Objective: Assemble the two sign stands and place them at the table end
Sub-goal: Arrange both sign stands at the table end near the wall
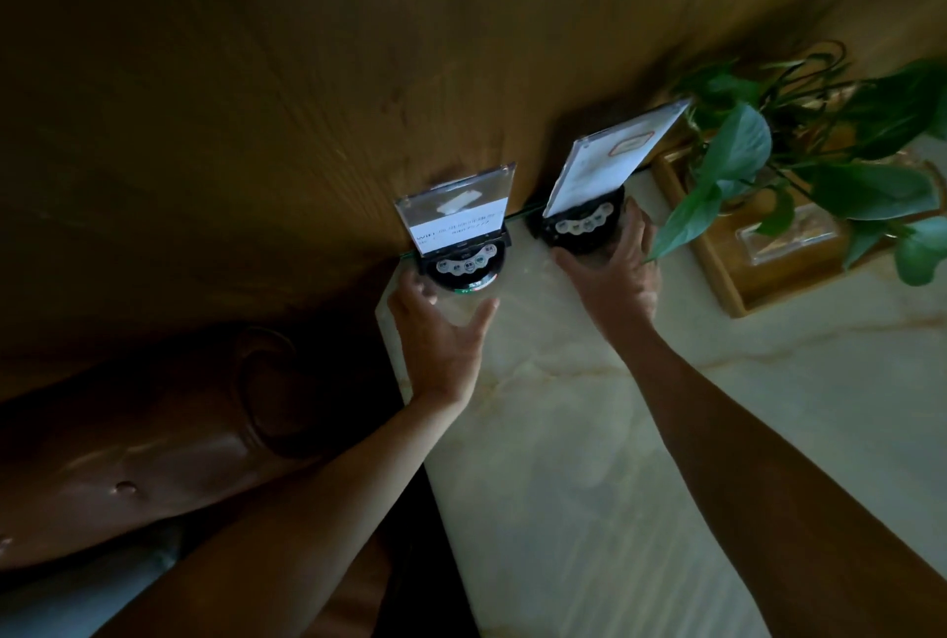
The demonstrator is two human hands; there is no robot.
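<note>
A restaurant or café booth: pale marble-patterned table (pixel 615 432) under the hands, padded brown leather seat (pixel 153 458) left of them, wood-panelled wall (pixel 307 73) beyond, green potted plant (pixel 768 165) to their right.

A dim room is shown. A wood-grain wall (pixel 307 73) is seen from nine to one o'clock. A pale marble table (pixel 640 458) fills five o'clock. A brown leather seat (pixel 153 442) lies at eight o'clock. A leafy plant (pixel 820 160) in a wooden tray (pixel 727 278) is set at three o'clock.
</note>
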